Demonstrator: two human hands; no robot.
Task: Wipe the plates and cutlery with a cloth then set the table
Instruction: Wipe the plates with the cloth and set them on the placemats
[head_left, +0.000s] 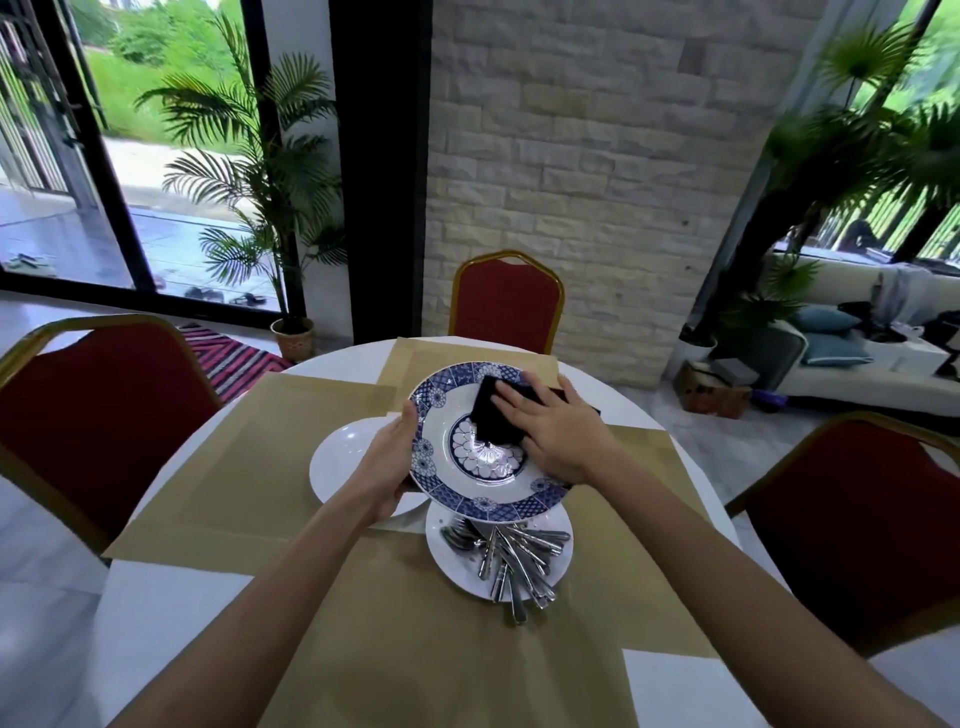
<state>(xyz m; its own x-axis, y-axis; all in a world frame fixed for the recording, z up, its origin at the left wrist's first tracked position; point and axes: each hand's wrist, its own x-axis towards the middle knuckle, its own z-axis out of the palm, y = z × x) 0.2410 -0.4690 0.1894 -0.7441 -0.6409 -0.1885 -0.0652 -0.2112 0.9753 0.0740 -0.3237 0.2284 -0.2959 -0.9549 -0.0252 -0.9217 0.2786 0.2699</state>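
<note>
Blue plate (498, 506) held tilted above the bench (150, 623), cloth (493, 415) on it.
Left hand (395, 457) grip: curled round the blue plate's left rim. Right hand (561, 431): fingers flat, pressing the dark cloth onto the blue plate's far-right inner face. Cutlery (514, 556) is piled on a white plate (452, 561) just below the blue plate's near edge.

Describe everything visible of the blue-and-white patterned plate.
The glossy, ceramic-looking blue-and-white patterned plate has a blue floral rim band, a white well and a central blue flower medallion. It is held tilted over a white plate of cutlery. The left hand grips its left rim; the right hand presses a dark cloth on its face.
</note>
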